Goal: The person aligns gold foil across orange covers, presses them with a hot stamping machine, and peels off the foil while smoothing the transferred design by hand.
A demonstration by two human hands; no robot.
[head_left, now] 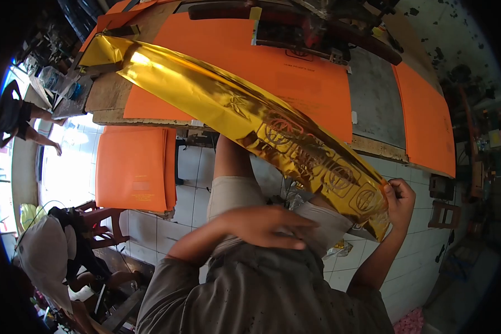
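A long strip of shiny gold foil [206, 94] stretches from the upper left of the workbench down to the right, over my lap. Stamped outlines of emblems show in its lower half. My right hand [399, 201] pinches the foil's lower right end. My left hand [273, 226] is in front of my torso, below the foil, with its fingers stretched out, slightly blurred and holding nothing. Under the foil, a large orange sheet [312, 83] with small print lies on the bench, beneath a dark machine [303, 36].
Another orange stack [426, 119] lies at the bench's right end. More orange sheets [131, 167] rest on a stool at the left. A person in a white cap [44, 256] sits at lower left; another person [25, 114] is beyond. A wooden stool [444, 214] stands at right.
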